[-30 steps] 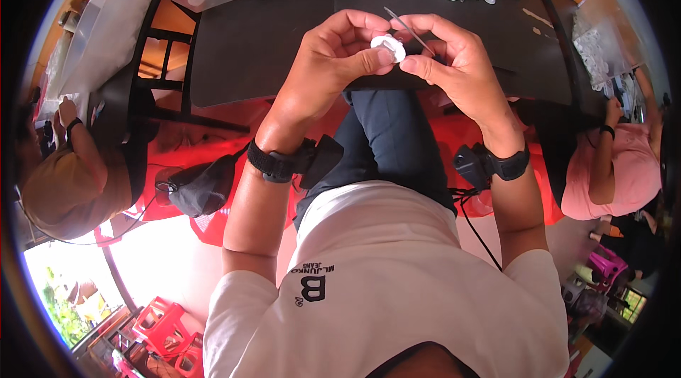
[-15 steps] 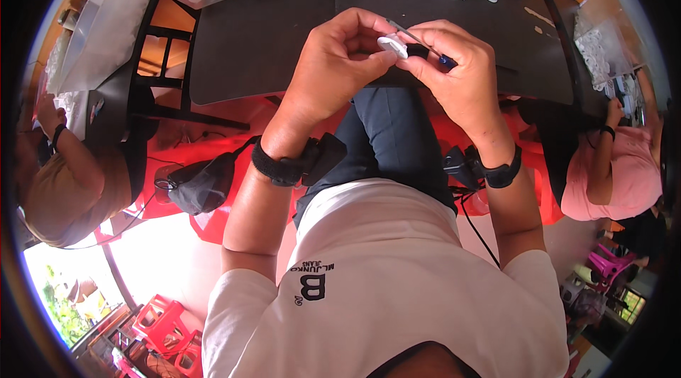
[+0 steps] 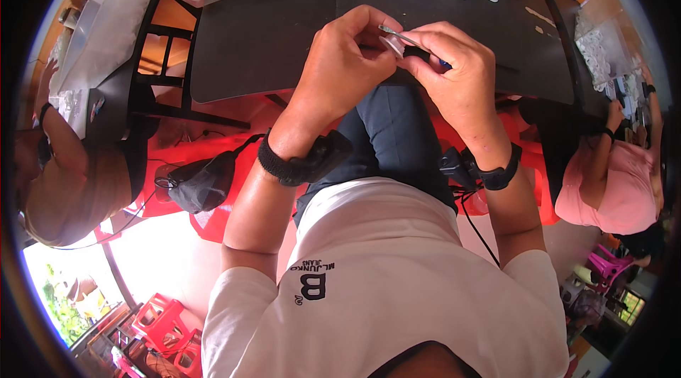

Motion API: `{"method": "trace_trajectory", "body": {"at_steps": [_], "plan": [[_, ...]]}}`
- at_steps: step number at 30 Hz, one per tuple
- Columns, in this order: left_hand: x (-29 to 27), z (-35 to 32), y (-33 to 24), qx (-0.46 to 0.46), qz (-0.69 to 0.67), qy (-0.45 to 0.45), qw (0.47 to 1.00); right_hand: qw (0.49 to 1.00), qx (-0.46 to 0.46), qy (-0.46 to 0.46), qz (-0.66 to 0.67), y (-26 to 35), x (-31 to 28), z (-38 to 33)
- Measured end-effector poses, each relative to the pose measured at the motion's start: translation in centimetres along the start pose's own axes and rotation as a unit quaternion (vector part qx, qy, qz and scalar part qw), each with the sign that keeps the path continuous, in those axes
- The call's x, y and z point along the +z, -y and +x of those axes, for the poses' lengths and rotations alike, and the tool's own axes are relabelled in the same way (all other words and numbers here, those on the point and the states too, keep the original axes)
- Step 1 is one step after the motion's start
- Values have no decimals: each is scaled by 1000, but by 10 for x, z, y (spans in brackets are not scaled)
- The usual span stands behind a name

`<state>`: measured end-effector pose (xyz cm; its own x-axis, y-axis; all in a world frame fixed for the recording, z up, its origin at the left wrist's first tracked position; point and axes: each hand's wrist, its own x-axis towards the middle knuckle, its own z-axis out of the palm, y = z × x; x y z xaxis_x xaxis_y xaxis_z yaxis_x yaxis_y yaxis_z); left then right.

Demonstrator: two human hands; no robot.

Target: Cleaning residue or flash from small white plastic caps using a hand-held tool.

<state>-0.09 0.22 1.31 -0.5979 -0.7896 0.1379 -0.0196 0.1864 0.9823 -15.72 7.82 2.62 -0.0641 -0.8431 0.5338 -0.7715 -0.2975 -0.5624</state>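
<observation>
Dark tabletop (image 3: 262, 44), close work.
Our left hand (image 3: 344, 58) pinches the small white part (image 3: 393, 46) over the near side; our right hand (image 3: 455, 60) grips the thin tool (image 3: 399, 34). If the tool slips, it may prick the left hand.

The person wears a loose white T-shirt (image 3: 418, 271) with short sleeves (image 3: 240, 307), a dark neckline (image 3: 418, 347) and a small black print (image 3: 312, 284) on the chest. The trousers (image 3: 397, 119) are dark blue. Both the left hand (image 3: 347, 69) and the right hand (image 3: 454, 62) are bare. A black left wrist strap (image 3: 280, 163) and a black right wrist strap (image 3: 502, 175) each carry a dark, boxy module. Thin black cables (image 3: 480, 232) hang near the right one, though whether they plug into it is hard to see.
</observation>
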Motion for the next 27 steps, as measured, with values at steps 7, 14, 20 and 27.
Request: {"method": "trace_trajectory", "body": {"at_steps": [7,14,20,27], "plan": [[3,4,6,-3,6,-30,1000,1000,5,-14,-4,1,5,-1],[-5,13,21,-29,-144,45,988,998,33,-6,50,-6,5,-3],[-8,18,30,-70,-198,91,973,994,67,26,88,-23,9,-7],[-5,4,20,-28,-223,63,972,929,162,38,330,-31,7,-2]]}}
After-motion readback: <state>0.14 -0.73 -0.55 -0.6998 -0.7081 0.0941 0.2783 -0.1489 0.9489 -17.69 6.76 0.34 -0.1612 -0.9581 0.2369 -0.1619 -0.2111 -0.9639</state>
